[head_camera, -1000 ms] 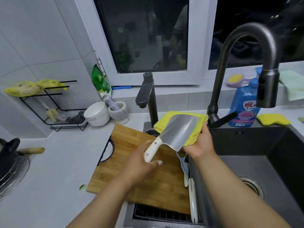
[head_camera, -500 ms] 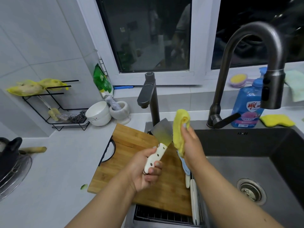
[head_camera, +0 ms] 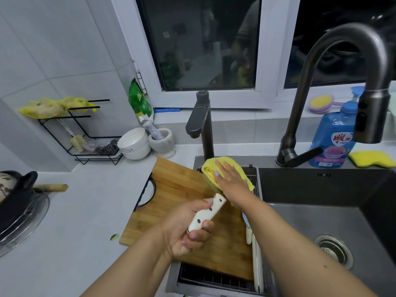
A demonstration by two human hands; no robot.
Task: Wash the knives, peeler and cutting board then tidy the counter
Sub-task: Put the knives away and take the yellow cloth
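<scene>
The left hand (head_camera: 188, 230) curls round the white, dark-dotted handle of a knife (head_camera: 206, 213) above the bamboo cutting board (head_camera: 177, 189), which lies partly on the white counter (head_camera: 85, 211) and partly over the sink rack. The right hand (head_camera: 230, 182), fingers fairly straight, presses a folded yellow cloth (head_camera: 211, 167) over the blade, hiding it completely. Near the board's right edge, white-handled utensils (head_camera: 256, 254) lie half concealed under the right forearm, too covered to identify.
</scene>
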